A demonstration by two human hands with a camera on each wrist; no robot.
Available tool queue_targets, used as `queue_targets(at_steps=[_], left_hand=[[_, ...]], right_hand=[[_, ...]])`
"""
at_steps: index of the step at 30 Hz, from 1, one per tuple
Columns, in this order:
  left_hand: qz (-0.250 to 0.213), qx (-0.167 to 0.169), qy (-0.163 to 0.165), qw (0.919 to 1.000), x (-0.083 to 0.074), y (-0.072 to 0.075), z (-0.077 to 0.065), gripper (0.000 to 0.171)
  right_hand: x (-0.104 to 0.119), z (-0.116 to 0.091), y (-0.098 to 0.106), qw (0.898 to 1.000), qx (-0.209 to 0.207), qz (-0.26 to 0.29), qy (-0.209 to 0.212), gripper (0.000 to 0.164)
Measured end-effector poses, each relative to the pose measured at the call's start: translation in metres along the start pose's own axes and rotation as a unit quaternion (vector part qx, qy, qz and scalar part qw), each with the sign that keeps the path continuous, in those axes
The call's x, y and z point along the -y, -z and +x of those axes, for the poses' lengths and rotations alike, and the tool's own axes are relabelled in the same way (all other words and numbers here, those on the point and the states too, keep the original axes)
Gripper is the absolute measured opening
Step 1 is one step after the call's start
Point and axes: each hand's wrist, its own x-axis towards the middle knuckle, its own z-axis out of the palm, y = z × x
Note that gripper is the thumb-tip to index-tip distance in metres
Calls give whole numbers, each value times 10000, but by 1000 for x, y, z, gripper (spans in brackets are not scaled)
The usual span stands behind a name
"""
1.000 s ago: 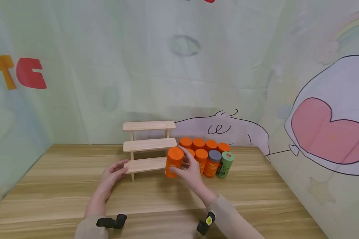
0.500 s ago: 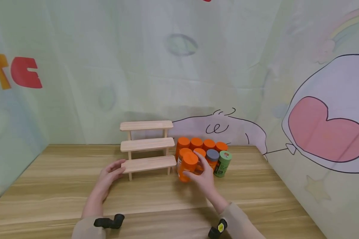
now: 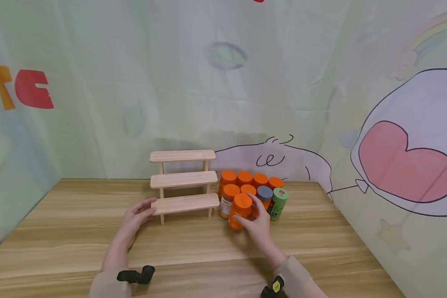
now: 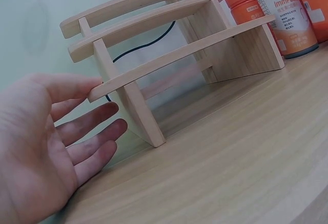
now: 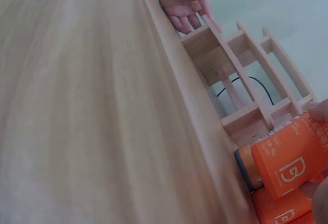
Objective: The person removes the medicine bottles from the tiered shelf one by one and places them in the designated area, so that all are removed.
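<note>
A three-tier wooden display stand (image 3: 184, 203) stands against the back wall. My left hand (image 4: 46, 131) holds the left end of its lowest board, thumb at the front corner, the other fingers loose below. Right of the stand, my right hand (image 3: 258, 223) grips an orange-capped orange bottle (image 3: 240, 211) between thumb and fingers. It sits in front of the grouped bottles; whether it touches the table cannot be told. Just behind is a white-labelled bottle (image 3: 226, 205) with an orange lid. In the right wrist view, the gripped orange bottle (image 5: 292, 157) shows a white logo.
Beside it stand a grey-lidded orange bottle (image 3: 264, 194) and a green canister (image 3: 278, 205). Several orange-lidded bottles (image 3: 243, 178) form the back row. A printed cloth (image 3: 97, 103) hangs behind the wooden table (image 3: 186, 256). Black straps circle both wrists.
My right hand has carried the orange bottle rightward and toward me, away from the stand's lowest board, uncovering the white-labelled bottle. The left hand has kept its hold on the stand.
</note>
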Motion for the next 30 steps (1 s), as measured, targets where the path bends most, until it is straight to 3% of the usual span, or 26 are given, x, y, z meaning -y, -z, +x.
queue_targets(at_steps=[15,30], left_hand=[[-56,-24,-4,10000,1,-1,-1,56],[-78,-19,50,10000,1,-3,1,57]], right_hand=[[-12,-6,-7,9987,-419,-285,19,70],[-16,-7,-9,9982,-457,-378,-34,70]])
